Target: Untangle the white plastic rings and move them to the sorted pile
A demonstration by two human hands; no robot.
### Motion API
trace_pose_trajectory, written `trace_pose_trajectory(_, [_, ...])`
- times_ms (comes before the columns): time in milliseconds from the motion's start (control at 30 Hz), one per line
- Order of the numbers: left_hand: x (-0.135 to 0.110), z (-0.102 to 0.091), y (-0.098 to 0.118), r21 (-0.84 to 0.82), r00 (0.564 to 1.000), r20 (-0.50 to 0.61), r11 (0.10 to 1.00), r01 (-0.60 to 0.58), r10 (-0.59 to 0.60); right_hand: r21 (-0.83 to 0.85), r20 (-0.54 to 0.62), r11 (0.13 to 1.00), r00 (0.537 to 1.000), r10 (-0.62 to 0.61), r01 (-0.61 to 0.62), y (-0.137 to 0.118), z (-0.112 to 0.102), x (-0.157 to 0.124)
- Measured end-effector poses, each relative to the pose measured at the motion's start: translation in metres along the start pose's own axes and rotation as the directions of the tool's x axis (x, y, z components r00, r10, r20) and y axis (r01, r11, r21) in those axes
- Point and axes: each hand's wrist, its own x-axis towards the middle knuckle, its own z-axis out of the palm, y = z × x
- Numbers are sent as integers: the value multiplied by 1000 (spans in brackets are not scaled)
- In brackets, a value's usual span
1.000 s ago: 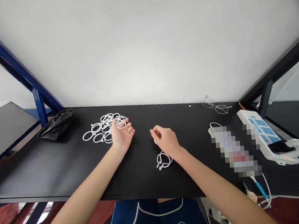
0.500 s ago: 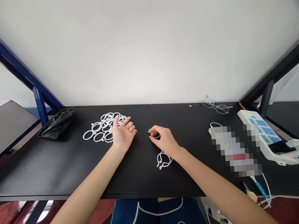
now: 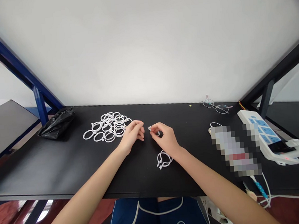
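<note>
**Plastic clip ring (image 3: pixel 150 128) pinched over the desk (image 3: pixel 65 171)**

Near mid-desk, the ring is gripped between the fingertips of the right hand (image 3: pixel 167 136), mostly hidden. The left hand (image 3: pixel 132 134) is held half-curled just beside it; whether anything is held there cannot be told. A heap of white rings (image 3: pixel 109 127) is left of it; a linked pair of rings (image 3: pixel 164 159) lies toward the near edge. Left-hand fingers appear called for at the ring next.
</note>
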Motion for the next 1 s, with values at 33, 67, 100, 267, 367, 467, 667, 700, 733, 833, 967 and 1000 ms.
trace_pose_trajectory(33, [-1,2,-2,79,999,31,997,-22,19,11,-35,1000,999,-11,11,-1,0,0])
trace_pose_trajectory(67, [-2,3,-4,139,998,59,990,-37,29,24,-65,1000,998,-17,19,-3,-1,0])
trace_pose_trajectory(100, [-3,4,-6,182,996,81,982,-44,30,41,-87,999,996,-18,22,-4,-1,0])
trace_pose_trajectory(267, [-6,6,-7,193,994,113,981,-12,-10,156,-100,987,995,-9,25,-6,-2,-2])
trace_pose_trajectory(367, [-7,6,-3,166,991,133,986,10,-32,221,-67,974,997,-25,40,-9,-1,-3])
trace_pose_trajectory(467, [-8,6,0,147,976,201,988,50,-79,276,-37,960,999,-40,49,-11,1,-4])
trace_pose_trajectory(667, [-6,3,-1,53,968,231,995,85,-95,299,-51,954,999,13,3,-13,2,-5])
trace_pose_trajectory(700, [-6,2,0,38,970,224,995,89,-95,292,-56,956,998,36,-18,-13,2,-5])
trace_pose_trajectory(733, [-6,2,0,25,971,216,995,94,-98,279,-61,959,996,57,-38,-12,2,-5])
trace_pose_trajectory(833, [-7,3,1,2,971,207,993,119,-117,220,-97,974,992,83,-60,-10,1,-5])
trace_pose_trajectory(967, [-7,3,2,1,969,209,991,133,-130,173,-131,984,989,66,-42,-7,1,-3])
trace_pose_trajectory(1000, [-7,2,2,-2,970,210,992,129,-126,166,-125,985,990,61,-39,-7,1,-3])
